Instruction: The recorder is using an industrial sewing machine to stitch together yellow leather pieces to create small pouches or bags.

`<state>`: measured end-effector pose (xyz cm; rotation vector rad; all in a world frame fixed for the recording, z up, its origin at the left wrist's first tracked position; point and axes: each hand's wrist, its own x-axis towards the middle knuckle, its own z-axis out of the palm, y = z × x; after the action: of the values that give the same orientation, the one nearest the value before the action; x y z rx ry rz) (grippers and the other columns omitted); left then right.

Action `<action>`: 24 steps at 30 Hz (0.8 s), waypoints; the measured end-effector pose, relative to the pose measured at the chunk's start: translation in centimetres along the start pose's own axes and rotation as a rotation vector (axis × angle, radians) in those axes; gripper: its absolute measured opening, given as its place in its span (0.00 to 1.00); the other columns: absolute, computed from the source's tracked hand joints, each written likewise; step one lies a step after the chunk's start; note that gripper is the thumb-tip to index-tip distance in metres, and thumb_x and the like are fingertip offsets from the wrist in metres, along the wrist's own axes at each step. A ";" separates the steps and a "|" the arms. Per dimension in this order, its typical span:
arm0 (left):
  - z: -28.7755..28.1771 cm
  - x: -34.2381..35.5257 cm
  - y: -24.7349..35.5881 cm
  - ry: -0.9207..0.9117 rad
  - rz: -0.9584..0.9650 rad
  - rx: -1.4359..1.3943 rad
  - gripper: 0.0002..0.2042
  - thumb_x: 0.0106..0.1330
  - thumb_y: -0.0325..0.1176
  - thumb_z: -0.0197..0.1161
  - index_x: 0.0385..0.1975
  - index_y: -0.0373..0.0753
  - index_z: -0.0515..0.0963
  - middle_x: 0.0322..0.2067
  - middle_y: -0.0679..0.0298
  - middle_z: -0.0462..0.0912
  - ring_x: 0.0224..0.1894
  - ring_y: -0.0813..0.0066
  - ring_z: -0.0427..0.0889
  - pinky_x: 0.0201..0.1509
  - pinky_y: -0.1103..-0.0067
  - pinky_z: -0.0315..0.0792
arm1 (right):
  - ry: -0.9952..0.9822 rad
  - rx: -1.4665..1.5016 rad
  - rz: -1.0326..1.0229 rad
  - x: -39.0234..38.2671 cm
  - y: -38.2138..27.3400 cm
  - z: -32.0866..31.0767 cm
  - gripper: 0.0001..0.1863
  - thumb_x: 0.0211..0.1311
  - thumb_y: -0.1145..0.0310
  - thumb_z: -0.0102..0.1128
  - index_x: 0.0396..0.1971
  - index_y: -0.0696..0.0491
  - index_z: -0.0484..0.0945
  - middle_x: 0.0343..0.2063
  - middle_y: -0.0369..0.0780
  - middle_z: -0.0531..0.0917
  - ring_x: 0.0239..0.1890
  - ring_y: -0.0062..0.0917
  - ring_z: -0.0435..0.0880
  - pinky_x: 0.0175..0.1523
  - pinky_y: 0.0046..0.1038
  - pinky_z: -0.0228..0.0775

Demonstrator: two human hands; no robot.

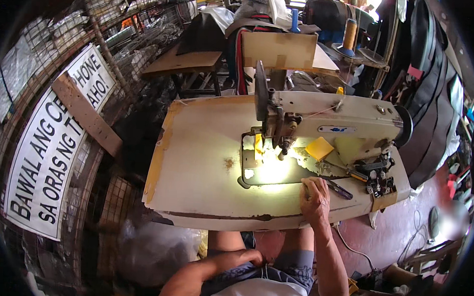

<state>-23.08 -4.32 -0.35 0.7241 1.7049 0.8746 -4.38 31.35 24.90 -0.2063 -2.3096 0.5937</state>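
Observation:
A sewing machine point(333, 118) stands on a worn, cream-topped table point(194, 156), its lamp lighting the needle area brightly. My right hand point(315, 199) rests at the table's near side, fingers curled inward; whatever is in them, if anything, is hidden. Just right of it lies a dark pair of thread snips point(340, 190), apart from the fingers as far as I can see. Down in my lap is my left hand point(250, 257), against my shorts, with its fingers mostly out of sight. A yellow square pad point(319, 148) sits on the machine bed beside the needle.
Bobbins and small metal parts point(379, 183) crowd the table's right end, with a screwdriver point(347, 171) nearby. An orange thread cone point(350, 35) stands behind. A wire-mesh rack with a white sign point(40, 166) runs along the left. Dark material point(434, 119) hangs at right.

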 end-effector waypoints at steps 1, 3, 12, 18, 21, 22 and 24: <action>0.2 -0.1 -0.2 -0.002 0.002 0.013 0.09 0.60 0.32 0.62 0.34 0.35 0.85 0.38 0.56 0.85 0.35 0.64 0.78 0.41 0.63 0.75 | -0.003 -0.009 0.006 0.0 0.1 0.0 0.10 0.60 0.74 0.65 0.42 0.57 0.82 0.41 0.44 0.81 0.46 0.42 0.79 0.54 0.40 0.72; 0.5 -0.2 -0.3 -0.009 0.005 0.040 0.09 0.60 0.32 0.62 0.35 0.35 0.85 0.38 0.56 0.85 0.36 0.63 0.78 0.41 0.63 0.75 | -0.018 -0.011 0.006 -0.1 0.2 0.0 0.11 0.60 0.74 0.64 0.42 0.57 0.82 0.41 0.44 0.81 0.47 0.42 0.79 0.54 0.40 0.72; 3.4 -0.7 0.2 -0.094 0.014 0.185 0.10 0.60 0.31 0.61 0.37 0.35 0.85 0.40 0.54 0.85 0.37 0.62 0.79 0.42 0.63 0.75 | -0.022 -0.040 0.003 -0.9 0.5 -0.7 0.10 0.59 0.76 0.63 0.42 0.56 0.82 0.40 0.44 0.81 0.47 0.41 0.79 0.54 0.41 0.72; 12.3 3.2 1.4 -0.367 0.069 0.275 0.11 0.60 0.30 0.61 0.38 0.34 0.85 0.41 0.54 0.85 0.38 0.61 0.80 0.42 0.63 0.75 | -0.007 -0.026 -0.056 0.0 0.3 0.1 0.11 0.59 0.77 0.63 0.42 0.56 0.82 0.40 0.45 0.81 0.46 0.42 0.80 0.53 0.40 0.72; 16.7 4.9 2.3 -0.491 0.116 0.315 0.11 0.60 0.30 0.61 0.38 0.34 0.85 0.41 0.53 0.85 0.39 0.60 0.80 0.42 0.63 0.75 | -0.038 0.053 -0.051 1.0 0.8 -0.5 0.10 0.60 0.75 0.64 0.42 0.57 0.81 0.41 0.46 0.81 0.45 0.43 0.81 0.52 0.40 0.74; 17.6 5.4 2.3 -0.514 0.129 0.330 0.11 0.60 0.30 0.61 0.38 0.34 0.85 0.41 0.53 0.85 0.39 0.60 0.81 0.43 0.63 0.75 | -0.052 0.080 -0.008 1.2 1.2 -0.6 0.10 0.59 0.74 0.65 0.41 0.57 0.81 0.40 0.47 0.82 0.45 0.44 0.81 0.51 0.40 0.75; 18.7 6.0 2.6 -0.550 0.152 0.360 0.11 0.60 0.30 0.60 0.39 0.34 0.84 0.41 0.53 0.86 0.39 0.59 0.81 0.43 0.63 0.76 | -0.042 0.010 -0.014 2.7 2.2 -1.2 0.10 0.59 0.74 0.66 0.41 0.57 0.81 0.39 0.46 0.82 0.45 0.44 0.81 0.51 0.40 0.75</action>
<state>-6.67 5.75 -4.93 1.2237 1.3263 0.4072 -5.52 34.55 26.30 -0.1745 -2.3460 0.6072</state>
